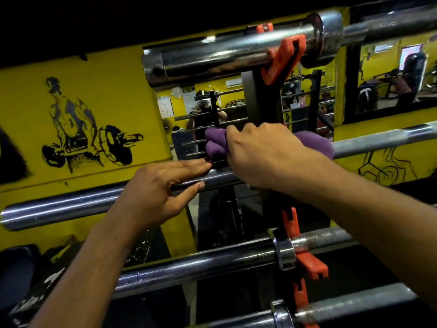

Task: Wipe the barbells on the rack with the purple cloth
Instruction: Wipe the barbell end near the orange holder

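the right hand (264, 155) grips the purple cloth (215, 144), bunched around the second barbell (383, 140) from the top, right where that bar meets the black upright of the rack (257, 95). cloth bulges out on both sides of the hand: a wad past the fingertips to its left and another fold past the knuckles to its right, lying on the rough grip part of the bar. the left hand (163, 188) sits just below and to the left of the right hand, fingers nearly straight and laid along the smooth sleeve (59, 207) of the same bar, thumb tucked under it; it holds nothing tight, only rests there. its fingertips almost reach the cloth. above both hands hangs the thick top barbell (224, 53) in an orange hook (283, 60). below the forearms two more bars (201, 263) lie across orange hooks. behind the rack is a yellow wall (71, 91) with black drawings and a mirror (189, 110).
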